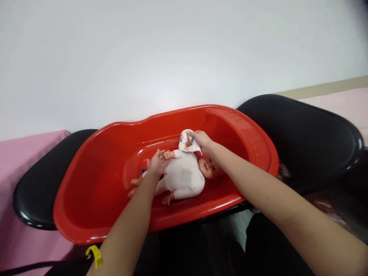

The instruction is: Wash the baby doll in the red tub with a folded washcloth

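Observation:
A baby doll in a white body suit lies on its back inside a red plastic baby tub, head to the right. My left hand holds the doll's small raised hand, fingers closed round it. My right hand pinches a small white patterned cloth just above the doll's shoulder and head.
The red tub rests across a black tub or seat, seen at the left and at the right. A pink cloth surface lies at the left. A white wall rises behind. A yellow tag hangs near the tub's front rim.

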Tool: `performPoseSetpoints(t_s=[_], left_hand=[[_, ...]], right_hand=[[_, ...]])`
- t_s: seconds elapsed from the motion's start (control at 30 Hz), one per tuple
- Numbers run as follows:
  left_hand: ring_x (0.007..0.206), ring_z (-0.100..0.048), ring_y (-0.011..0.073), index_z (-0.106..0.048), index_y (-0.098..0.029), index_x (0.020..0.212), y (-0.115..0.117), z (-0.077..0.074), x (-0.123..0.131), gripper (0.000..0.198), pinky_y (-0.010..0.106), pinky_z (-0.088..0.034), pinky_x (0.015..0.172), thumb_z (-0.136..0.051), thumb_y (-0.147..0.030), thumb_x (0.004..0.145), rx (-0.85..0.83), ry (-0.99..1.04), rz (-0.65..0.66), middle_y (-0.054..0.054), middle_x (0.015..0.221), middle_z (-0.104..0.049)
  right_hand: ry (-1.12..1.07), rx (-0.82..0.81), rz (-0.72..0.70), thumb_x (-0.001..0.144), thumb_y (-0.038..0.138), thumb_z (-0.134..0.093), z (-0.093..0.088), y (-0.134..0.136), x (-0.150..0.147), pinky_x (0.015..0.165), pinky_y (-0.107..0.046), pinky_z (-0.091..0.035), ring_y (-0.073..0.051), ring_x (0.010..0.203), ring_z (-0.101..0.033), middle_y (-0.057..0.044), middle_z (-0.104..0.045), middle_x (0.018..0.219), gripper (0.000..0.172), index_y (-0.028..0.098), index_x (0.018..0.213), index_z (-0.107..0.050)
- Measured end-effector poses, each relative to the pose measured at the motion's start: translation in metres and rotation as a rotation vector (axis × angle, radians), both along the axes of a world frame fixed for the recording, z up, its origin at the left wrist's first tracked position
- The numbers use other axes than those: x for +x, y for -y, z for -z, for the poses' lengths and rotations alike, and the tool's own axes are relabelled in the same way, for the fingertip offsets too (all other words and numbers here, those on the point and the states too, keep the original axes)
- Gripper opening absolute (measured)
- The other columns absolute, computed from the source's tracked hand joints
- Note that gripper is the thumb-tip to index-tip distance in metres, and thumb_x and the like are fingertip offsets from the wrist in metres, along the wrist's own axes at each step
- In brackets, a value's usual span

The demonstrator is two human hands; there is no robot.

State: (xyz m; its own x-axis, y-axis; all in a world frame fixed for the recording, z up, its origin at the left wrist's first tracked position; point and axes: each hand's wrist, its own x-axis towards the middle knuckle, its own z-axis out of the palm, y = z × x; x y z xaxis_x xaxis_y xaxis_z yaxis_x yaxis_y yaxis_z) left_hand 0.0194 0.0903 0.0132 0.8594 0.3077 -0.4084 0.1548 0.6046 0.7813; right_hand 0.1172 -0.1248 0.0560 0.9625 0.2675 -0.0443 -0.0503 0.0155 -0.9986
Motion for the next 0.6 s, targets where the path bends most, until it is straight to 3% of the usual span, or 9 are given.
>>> performPoseSetpoints(t_s=[0.1, 0.2, 0.3, 0.4, 0.53, 0.6], left_hand=[[0.079, -0.068, 0.0181, -0.059, -0.018, 0.095, -0.001, 0.001, 0.000, 0.027, 0.039, -0.059, 0.090, -0.044, -0.037, 0.107, -0.022, 0.018, 0.011, 0.007, 0.087, -0.069], [0.078, -0.067, 0.0174, -0.059, -0.018, 0.096, -0.001, 0.001, 0.000, 0.027, 0.040, -0.059, 0.092, -0.044, -0.037, 0.107, -0.023, 0.019, 0.017, 0.007, 0.087, -0.068], [0.079, -0.067, 0.0171, -0.060, -0.019, 0.095, -0.001, 0.000, 0.000, 0.028, 0.037, -0.059, 0.090, -0.044, -0.038, 0.107, -0.011, 0.011, 0.016, 0.006, 0.085, -0.068], [0.079, -0.068, 0.0177, -0.060, -0.019, 0.091, 0.000, -0.001, -0.002, 0.029, 0.038, -0.060, 0.089, -0.045, -0.037, 0.107, -0.008, 0.031, 0.029, 0.006, 0.082, -0.068], [0.083, -0.070, 0.0190, -0.064, -0.017, 0.093, -0.001, -0.001, -0.002, 0.033, 0.036, -0.060, 0.087, -0.042, -0.037, 0.108, 0.033, 0.052, 0.049, 0.008, 0.086, -0.070], [0.083, -0.070, 0.0192, -0.067, -0.015, 0.097, -0.002, 0.001, -0.001, 0.038, 0.034, -0.059, 0.085, -0.039, -0.038, 0.108, 0.058, 0.047, 0.067, 0.010, 0.088, -0.072]], right_hand=[[0.234, -0.540, -0.097, 0.071, 0.038, -0.085, -0.002, 0.002, -0.007, 0.063, -0.029, -0.045, -0.020, 0.068, -0.060, -0.004, -0.065, 0.072, 0.027, 0.021, 0.077, -0.064], [0.347, -0.740, -0.295, 0.066, 0.038, -0.088, 0.001, 0.003, -0.011, 0.059, -0.028, -0.040, -0.018, 0.061, -0.058, -0.002, -0.062, 0.061, 0.027, 0.023, 0.068, -0.065], [0.355, -0.674, -0.356, 0.073, 0.042, -0.083, 0.004, 0.003, -0.013, 0.052, -0.027, -0.036, -0.013, 0.050, -0.049, 0.000, -0.055, 0.051, 0.032, 0.023, 0.060, -0.061], [0.269, -0.474, -0.424, 0.083, 0.047, -0.073, 0.000, 0.000, -0.019, 0.050, -0.026, -0.035, -0.011, 0.048, -0.043, 0.001, -0.055, 0.054, 0.036, 0.021, 0.062, -0.061], [0.139, -0.029, -0.495, 0.090, 0.054, -0.066, -0.011, -0.013, -0.033, 0.061, -0.026, -0.047, -0.015, 0.067, -0.058, -0.003, -0.071, 0.084, 0.035, 0.019, 0.091, -0.071], [0.161, 0.052, -0.495, 0.090, 0.052, -0.066, -0.013, -0.020, -0.039, 0.070, -0.026, -0.052, -0.017, 0.081, -0.064, -0.004, -0.074, 0.098, 0.034, 0.020, 0.102, -0.072]])
